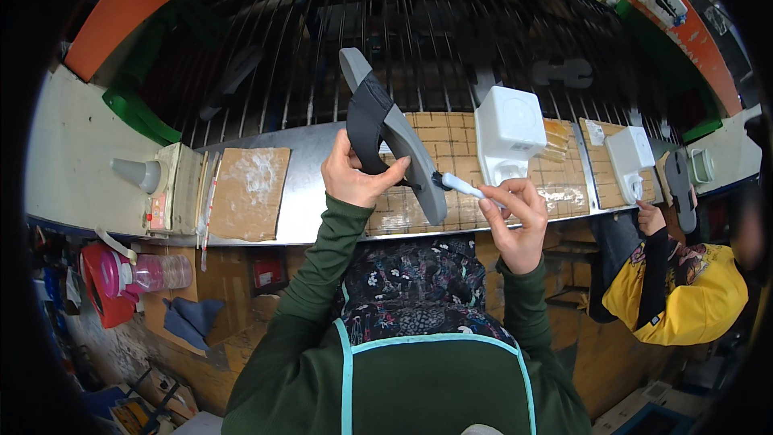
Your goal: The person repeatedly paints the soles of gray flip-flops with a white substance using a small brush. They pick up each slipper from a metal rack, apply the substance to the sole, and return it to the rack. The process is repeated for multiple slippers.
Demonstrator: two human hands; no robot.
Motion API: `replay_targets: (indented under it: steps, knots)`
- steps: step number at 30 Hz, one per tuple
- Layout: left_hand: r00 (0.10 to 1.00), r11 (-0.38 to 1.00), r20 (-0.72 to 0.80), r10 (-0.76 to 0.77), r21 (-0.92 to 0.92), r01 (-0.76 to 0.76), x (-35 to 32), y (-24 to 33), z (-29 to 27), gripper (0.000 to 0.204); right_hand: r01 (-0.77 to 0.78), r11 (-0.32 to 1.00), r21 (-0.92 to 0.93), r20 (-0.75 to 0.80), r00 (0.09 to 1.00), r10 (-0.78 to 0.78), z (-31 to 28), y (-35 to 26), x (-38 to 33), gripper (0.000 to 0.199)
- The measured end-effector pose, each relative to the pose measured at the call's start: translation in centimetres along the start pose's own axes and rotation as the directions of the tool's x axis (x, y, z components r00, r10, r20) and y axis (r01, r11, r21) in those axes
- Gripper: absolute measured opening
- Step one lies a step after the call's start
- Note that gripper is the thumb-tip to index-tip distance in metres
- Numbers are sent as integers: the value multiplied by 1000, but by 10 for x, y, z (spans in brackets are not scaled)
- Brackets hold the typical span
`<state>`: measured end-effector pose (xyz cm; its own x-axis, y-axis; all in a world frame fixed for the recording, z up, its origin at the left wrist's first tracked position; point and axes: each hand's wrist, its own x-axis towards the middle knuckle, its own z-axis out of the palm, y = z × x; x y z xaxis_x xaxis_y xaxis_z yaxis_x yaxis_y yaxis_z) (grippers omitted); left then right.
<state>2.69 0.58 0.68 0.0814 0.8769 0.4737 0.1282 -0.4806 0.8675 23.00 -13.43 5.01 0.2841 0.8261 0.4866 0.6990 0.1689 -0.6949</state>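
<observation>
My left hand (pixel 358 177) grips a slipper with a grey sole (pixel 412 153) and a wide black strap (pixel 369 117). The slipper is tilted on its side above the bench, heel end toward me. Between the fingers of my right hand (pixel 519 221) is a small brush (pixel 461 185) with a pale handle and dark bristles. Its bristles meet the edge of the sole near the heel end. Just beyond my right hand stands a white plastic container (pixel 514 122) with a square top. Beneath the slipper lies a cardboard sheet (pixel 451 133) crossed by dark lines.
Behind the bench runs a rack of metal rods (pixel 386 40), with other slippers dimly visible on it. A stained cardboard piece (pixel 248 192) and a grey cone (pixel 135 175) are at left. At right, a co-worker in yellow (pixel 684 294) reaches toward another white container (pixel 630 161).
</observation>
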Motion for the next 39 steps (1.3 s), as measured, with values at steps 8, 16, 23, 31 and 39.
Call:
replay_targets:
  steps: [8, 16, 23, 31, 39]
  knots:
    - [994, 979, 16, -106, -173, 107, 7, 8, 5, 49, -29, 999, 31, -19, 999, 29, 1, -2, 0, 19]
    - [985, 960, -16, -172, -227, 164, 14, 1, 17, 45, 44, 999, -5, -108, 993, -45, 3, -4, 3, 20]
    - [925, 863, 93, -367, -337, 376, 23, -1, 31, 33, 147, 986, -77, -164, 974, -158, -1, -6, 16, 25]
    - [811, 652, 328, -485, -482, 585, 36, 14, 42, 27, 268, 948, -174, -175, 938, -298, -10, -7, 36, 26]
    - [639, 549, 472, -607, -332, 767, 52, 30, 42, 30, 338, 916, -215, -157, 914, -374, -24, -12, 54, 26]
